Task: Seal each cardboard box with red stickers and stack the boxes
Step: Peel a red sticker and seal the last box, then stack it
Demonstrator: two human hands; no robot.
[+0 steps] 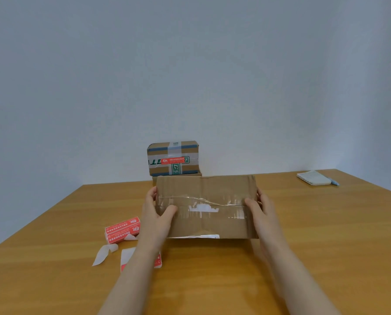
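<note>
Over wooden table [281,258], both hands grip cardboard box [203,192] lengthwise left-right.

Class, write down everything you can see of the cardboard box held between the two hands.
The cardboard box is brown, wide and creased, broad face toward the camera. Clear tape runs along its middle seam, with torn white label scraps. No red sticker shows. The left hand and right hand grip its ends, thumbs on the front, over the wooden table.
</note>
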